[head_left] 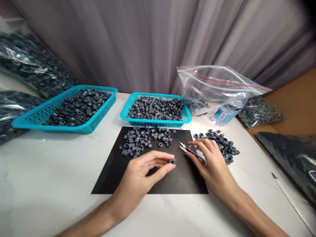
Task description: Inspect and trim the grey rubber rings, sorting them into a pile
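Observation:
Between thumb and fingertips, my left hand (143, 171) pinches one small grey plastic ring (172, 161), its hole facing me. My right hand (213, 161) holds thread snips (197, 156), whose two pointed blades are spread apart and aim left towards the ring without touching it. Both hands are over a black mat (177, 184). Loose grey rings (138, 140) lie heaped on the mat's far left part, and a single ring (160, 144) sits apart from them. Beside my right hand, another heap of rings (225, 146) rests on the white table.
Two turquoise baskets, a left one (98, 115) and a middle one (158, 123), hold many rings. Behind right stand an open zip bag (217, 82) and a water bottle (225, 113). Filled bags (37, 62) rise at left. A pointed metal strip (291, 200) lies at right.

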Demonstrator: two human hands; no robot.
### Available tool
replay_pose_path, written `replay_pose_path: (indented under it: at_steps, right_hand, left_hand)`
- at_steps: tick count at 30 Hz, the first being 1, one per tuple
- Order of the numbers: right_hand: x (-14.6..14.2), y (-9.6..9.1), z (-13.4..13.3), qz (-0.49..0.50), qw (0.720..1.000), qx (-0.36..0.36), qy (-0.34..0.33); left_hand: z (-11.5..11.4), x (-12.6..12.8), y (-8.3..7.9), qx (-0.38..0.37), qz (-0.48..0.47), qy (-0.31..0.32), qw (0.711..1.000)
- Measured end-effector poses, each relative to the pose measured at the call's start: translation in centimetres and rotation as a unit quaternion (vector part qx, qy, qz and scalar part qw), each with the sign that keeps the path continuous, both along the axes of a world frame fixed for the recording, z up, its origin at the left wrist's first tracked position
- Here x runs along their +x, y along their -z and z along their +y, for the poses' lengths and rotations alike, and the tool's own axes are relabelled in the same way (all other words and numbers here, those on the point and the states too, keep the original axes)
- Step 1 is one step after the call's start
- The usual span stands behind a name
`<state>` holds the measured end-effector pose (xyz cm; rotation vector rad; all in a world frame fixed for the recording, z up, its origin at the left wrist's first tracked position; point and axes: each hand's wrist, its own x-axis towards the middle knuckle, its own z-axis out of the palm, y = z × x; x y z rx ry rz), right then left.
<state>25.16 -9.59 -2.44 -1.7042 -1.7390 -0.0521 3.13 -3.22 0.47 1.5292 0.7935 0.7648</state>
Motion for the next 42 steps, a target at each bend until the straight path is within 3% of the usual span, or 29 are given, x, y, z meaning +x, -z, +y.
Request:
replay_pose_path:
  at_steps: [5,10,14,17,24,27,34,42]
  right_hand:
    - [0.5,0.9,0.5,-0.065,0.997,-0.041,-0.013]
    - [0.1,1.3,0.7,-0.103,0.994,-0.036,0.009]
    - [-0.8,0.1,0.0,0.039,0.999,0.011,-0.026]
    - [-1.8,-1.2,-0.8,0.16,0.985,0.028,-0.061]
    - [-2.9,-1.5,-1.4,0.173,0.977,-0.025,-0.123]
    - [-2.5,-0.9,-1.4,0.143,0.98,-0.005,-0.141]
    - [-1.7,-0.1,-1.3,-0.042,0.987,0.045,-0.146]
    - [-1.6,-0.3,-1.2,-0.134,0.978,0.074,-0.142]
  left_hand:
    - [-0.2,0.0,0.2,-0.015,-0.007,-0.008,1.0]
    - [-0.2,0.1,0.3,-0.022,-0.014,-0.007,1.0]
    - [0.2,0.1,0.5,-0.028,-0.018,-0.007,0.999]
    - [0.6,0.2,0.7,-0.043,-0.022,-0.006,0.999]
    - [0.7,0.1,0.6,-0.071,-0.032,0.007,0.997]
    - [0.6,0.1,0.5,-0.071,-0.038,0.007,0.997]
    - [0.7,0.1,0.4,-0.048,-0.031,-0.006,0.998]
    - [0.6,0.1,0.5,-0.052,-0.034,-0.002,0.998]
